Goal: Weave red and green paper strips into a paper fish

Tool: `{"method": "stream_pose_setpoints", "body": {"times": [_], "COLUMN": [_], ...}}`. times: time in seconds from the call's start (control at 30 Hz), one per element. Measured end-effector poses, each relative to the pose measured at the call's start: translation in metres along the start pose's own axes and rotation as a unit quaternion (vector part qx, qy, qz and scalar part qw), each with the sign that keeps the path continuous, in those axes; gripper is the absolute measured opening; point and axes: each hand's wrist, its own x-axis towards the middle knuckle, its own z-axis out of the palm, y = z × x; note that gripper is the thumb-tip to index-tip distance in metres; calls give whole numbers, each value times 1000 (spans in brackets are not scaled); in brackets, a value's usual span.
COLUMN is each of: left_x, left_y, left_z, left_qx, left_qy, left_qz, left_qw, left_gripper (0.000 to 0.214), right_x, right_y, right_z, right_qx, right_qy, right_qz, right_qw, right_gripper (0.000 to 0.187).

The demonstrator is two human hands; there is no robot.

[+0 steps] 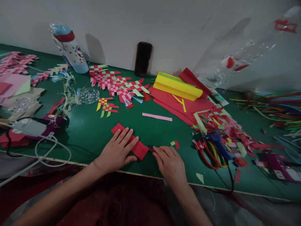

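A folded red paper strip lies slantwise on the green table near its front edge. My left hand rests flat on it, fingers stretched out, pressing it down. Closed in a pinch, my right hand grips a slim dark purple tool, whose thin tip reaches the right end of the red paper. Most of that tool is hidden by my fingers, so its kind is unclear. A narrow pink paper strip lies just beyond, and small green and red scraps are beside my right hand.
Woven paper fish lie at the back, near a drink bottle and a phone against the wall. Red and yellow sheets, scissors and paper scraps are right. A large plastic bottle stands behind. Cables run left.
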Motion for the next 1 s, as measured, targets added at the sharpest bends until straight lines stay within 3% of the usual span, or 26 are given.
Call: {"method": "stream_pose_setpoints", "body": {"times": [0.2, 1.0], "left_x": [0, -1], "left_y": [0, -1], "left_z": [-1, 1], "left_qx": [-3, -11], "left_qy": [-21, -16], "left_qz": [-3, -1], "left_qw": [1000, 1000], "left_gripper": [70, 73], "right_x": [0, 15], "right_y": [3, 2], "right_z": [0, 5], "right_qx": [-5, -7], "right_qy": [11, 20], "right_qz": [15, -7], "right_qw": [1000, 1000], "right_gripper": [21, 20]}}
